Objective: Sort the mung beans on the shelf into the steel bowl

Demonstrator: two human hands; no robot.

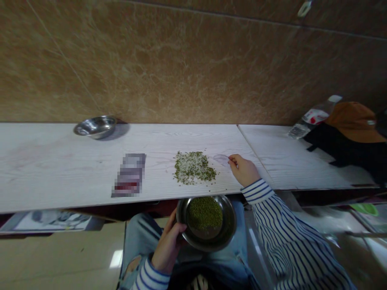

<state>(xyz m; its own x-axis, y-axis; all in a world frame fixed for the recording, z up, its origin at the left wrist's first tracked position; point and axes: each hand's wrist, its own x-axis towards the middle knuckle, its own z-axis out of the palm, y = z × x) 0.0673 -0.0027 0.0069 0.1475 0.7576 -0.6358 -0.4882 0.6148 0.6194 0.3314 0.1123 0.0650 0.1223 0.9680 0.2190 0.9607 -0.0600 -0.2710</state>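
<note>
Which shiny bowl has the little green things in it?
The near bowl, held in the left hand. No green shows in the far bowl, by the wall.

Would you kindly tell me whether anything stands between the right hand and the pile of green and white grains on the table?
Only the clear plastic piece that the right hand itself holds, which points toward the pile. No other obstacle is visible between them.

Right end of the counter, from where I stand: white-topped clear bottle (316, 115) beside a brown cap (352, 119); dark cloth (356, 157) adjoining. Behind: brown marbled wall (181, 60), pale fitting (304, 9) upper right.
</note>
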